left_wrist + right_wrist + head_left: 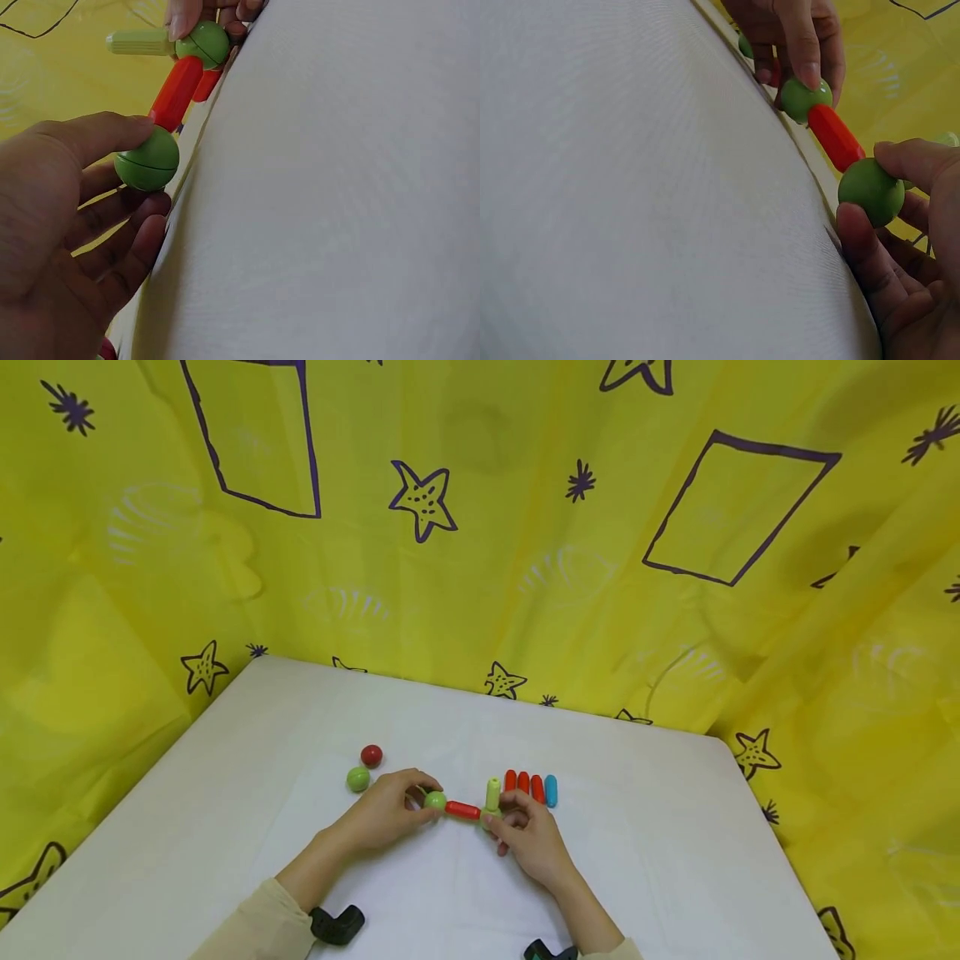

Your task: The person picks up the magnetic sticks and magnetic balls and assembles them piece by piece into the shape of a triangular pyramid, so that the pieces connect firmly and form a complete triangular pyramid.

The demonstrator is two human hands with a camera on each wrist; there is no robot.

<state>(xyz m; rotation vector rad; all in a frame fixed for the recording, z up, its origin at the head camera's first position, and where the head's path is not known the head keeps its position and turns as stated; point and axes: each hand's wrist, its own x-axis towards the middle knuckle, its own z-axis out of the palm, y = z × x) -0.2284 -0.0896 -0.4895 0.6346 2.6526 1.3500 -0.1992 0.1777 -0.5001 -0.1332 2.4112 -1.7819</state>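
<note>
A red rod [462,810] [176,94] joins two green balls above the white table. With thumb and fingers, my left hand [386,810] [82,195] pinches the left green ball [435,801] [148,159]. The right green ball [491,818] [871,193] is gripped between the thumb and fingers of my right hand [532,839] [922,247]. From that same ball a pale green rod [492,794] [139,43] sticks out, pointing away from me in the head view.
Beyond my left hand lie a loose red ball [371,756] and a loose green ball [358,778]. Several red rods [523,783] and a blue rod [551,791] stand in a row past my right hand. A yellow curtain [480,610] borders the white table [637,785].
</note>
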